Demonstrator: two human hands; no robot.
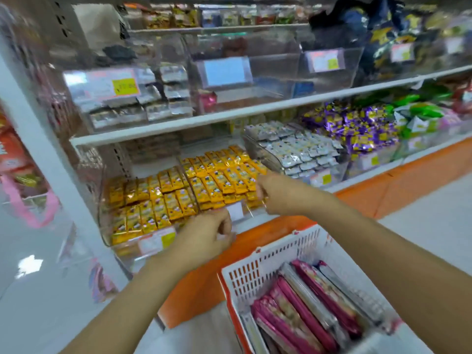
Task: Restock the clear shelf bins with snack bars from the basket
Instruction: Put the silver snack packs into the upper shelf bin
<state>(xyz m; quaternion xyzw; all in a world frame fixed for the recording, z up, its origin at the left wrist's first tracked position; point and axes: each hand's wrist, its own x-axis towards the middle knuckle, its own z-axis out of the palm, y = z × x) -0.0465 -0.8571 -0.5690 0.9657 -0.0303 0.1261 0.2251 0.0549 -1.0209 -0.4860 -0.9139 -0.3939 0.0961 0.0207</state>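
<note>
The white perforated plastic basket (268, 259) holds the pink-wrapped snack bars (293, 315). The left hand (212, 233) and right hand (272, 194) curl at the front wall of the clear plastic bin (245, 213); I cannot tell if they grip it. The bin seems to be being adjusted. Next, a hand must reach back into the basket.

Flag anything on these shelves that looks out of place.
The middle clear bin on the upper shelf is nearly bare: a lone pink pack sits in its lower left corner, while the silver-pack bin left of it is stacked full. Nothing looks spilled.
</note>
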